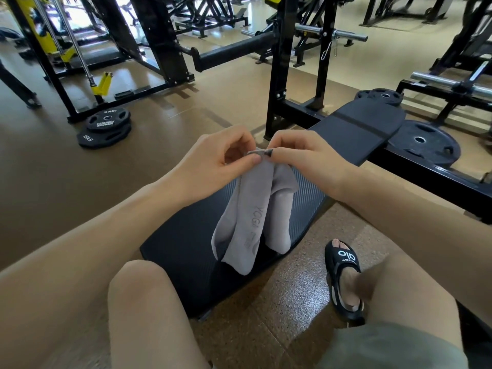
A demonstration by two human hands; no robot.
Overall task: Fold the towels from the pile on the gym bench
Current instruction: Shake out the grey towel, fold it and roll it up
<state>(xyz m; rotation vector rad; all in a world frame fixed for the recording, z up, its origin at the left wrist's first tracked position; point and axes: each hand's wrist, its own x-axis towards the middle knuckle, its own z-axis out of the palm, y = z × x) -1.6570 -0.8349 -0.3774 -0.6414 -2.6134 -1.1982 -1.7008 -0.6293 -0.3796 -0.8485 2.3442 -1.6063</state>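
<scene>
Above the middle of the dark tabletop [306,203], a grey towel [253,214] hangs limp from both hands, its lower folds draping toward the near edge. The left hand [213,158] and right hand [306,153] each pinch the top hem, close together. It looks light and soft; corners are the sensible hold. The far end lies bare for spreading; no pile shows.
</scene>
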